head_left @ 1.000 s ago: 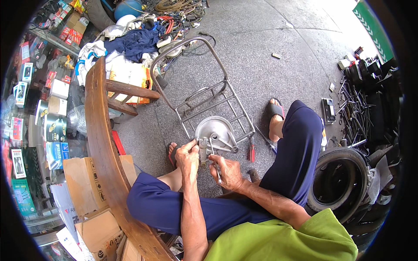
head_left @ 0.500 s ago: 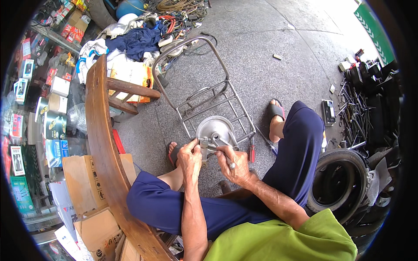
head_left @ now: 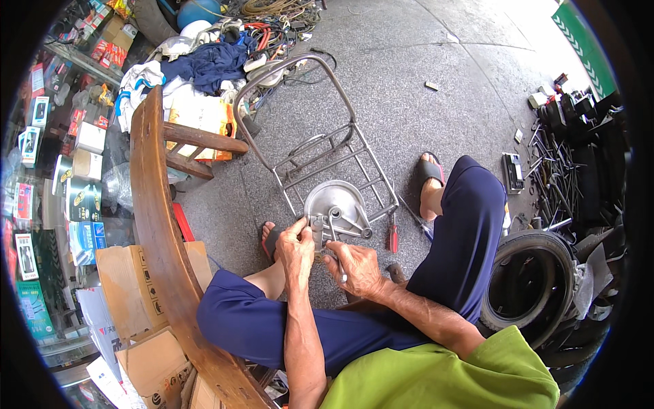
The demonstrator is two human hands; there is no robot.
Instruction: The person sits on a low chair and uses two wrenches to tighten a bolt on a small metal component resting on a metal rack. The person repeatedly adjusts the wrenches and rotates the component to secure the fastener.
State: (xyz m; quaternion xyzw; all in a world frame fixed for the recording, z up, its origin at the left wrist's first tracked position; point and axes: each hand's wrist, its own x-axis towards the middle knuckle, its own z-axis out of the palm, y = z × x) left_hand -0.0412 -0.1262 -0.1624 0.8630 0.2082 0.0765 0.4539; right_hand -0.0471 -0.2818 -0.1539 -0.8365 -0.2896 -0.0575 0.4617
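A round silver metal plate (head_left: 340, 194), like a drum brake plate with a hole in its middle and an arm at its lower right, lies against the near end of a metal tube rack (head_left: 334, 157). At the plate's near left edge, my left hand (head_left: 298, 252) is closed, its fingertips pinching a small metal bracket (head_left: 317, 223) there. Just right of it and below the plate, my right hand (head_left: 359, 269) is curled round a slim metal tool (head_left: 343, 277). Most of this tool is hidden in the palm, so its kind is unclear.
A red-handled screwdriver (head_left: 393, 238) lies on the floor right of the plate. To the left runs a wooden bench (head_left: 153, 184) beside a glass case of boxes. Tyres (head_left: 528, 286) and a heap of tools (head_left: 555, 170) are at the right. Clothes (head_left: 211, 65) and cables lie far left.
My right hand has drawn back a little toward me, off the plate's lower edge, with the metal tool still in it. My left hand keeps its place at the bracket.
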